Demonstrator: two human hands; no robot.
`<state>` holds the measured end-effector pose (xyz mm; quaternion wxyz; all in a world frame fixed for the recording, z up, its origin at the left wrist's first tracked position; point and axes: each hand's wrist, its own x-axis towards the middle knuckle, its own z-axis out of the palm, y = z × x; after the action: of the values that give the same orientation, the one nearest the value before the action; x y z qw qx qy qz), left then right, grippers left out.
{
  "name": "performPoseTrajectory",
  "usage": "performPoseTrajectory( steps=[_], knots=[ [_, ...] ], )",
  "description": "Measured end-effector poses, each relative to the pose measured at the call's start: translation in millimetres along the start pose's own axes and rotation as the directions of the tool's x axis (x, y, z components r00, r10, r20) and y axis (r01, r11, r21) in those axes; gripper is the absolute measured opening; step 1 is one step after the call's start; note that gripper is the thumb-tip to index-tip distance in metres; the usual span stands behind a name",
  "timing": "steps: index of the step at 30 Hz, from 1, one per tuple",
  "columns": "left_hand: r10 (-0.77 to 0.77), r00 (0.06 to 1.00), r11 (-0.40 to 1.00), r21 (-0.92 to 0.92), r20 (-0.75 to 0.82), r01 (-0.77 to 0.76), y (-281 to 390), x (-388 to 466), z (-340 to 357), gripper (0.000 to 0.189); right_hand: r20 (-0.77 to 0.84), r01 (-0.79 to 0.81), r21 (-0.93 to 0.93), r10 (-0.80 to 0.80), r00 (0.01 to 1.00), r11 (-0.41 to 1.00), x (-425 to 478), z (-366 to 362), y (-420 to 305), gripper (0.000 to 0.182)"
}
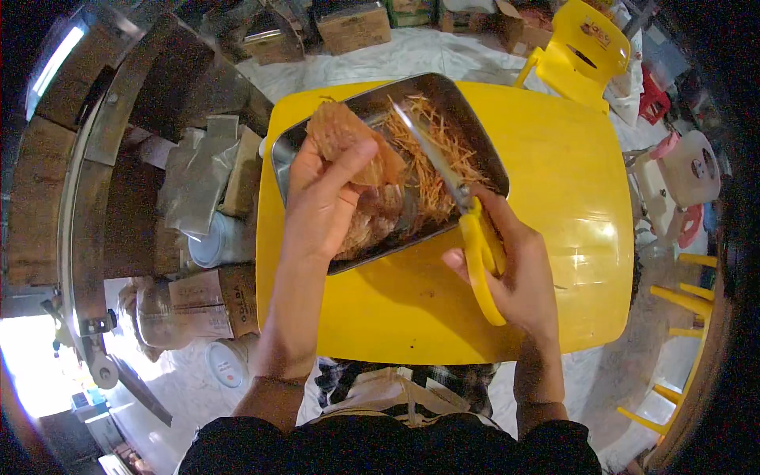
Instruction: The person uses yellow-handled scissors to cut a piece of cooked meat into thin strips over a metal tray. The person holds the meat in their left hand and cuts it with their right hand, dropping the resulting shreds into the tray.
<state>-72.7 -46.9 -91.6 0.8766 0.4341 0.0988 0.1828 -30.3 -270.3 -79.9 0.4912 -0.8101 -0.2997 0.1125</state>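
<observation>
My left hand [323, 196] holds a flat, brownish-orange piece of food [344, 133], perhaps dried seafood, over the left side of a metal tray [472, 113]. In my right hand [516, 261] is a pair of scissors [481, 261] with yellow handles; the blades point up and left over the tray and look close together. Thin orange-brown strips [427, 154] lie heaped in the tray's right part. More flat pieces [371, 228] rest at its lower left, partly behind my left hand. The tray sits tilted on a yellow table [558, 237].
A yellow chair [588, 59] stands behind the table at the right. Cardboard boxes [353, 27] line the far floor. Left of the table are a lidded bucket [217, 240] and more boxes [199, 303]; a pale child-sized chair [683, 172] is at the right.
</observation>
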Motion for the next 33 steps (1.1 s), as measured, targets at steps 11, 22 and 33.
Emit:
performPoseTrajectory(
  steps=[11,22,33],
  knots=[
    [0.142,0.99,0.977,0.161,0.02,-0.143,-1.0,1.1,-3.3,0.052,0.107,0.015,-0.089,-0.005,0.994,0.996,-4.1,-0.7,-5.9,0.062],
    [0.133,0.99,0.983,0.123,0.048,-0.138,0.5,3.3,-5.0,0.046,0.173,-0.048,-0.027,0.052,0.984,0.998,-5.9,-4.4,-3.8,0.06],
    [0.115,0.993,0.986,0.122,-0.014,-0.113,3.6,3.5,-2.7,0.045,0.073,0.096,-0.067,-0.091,0.993,0.993,-7.0,2.2,16.0,0.052]
  ],
)
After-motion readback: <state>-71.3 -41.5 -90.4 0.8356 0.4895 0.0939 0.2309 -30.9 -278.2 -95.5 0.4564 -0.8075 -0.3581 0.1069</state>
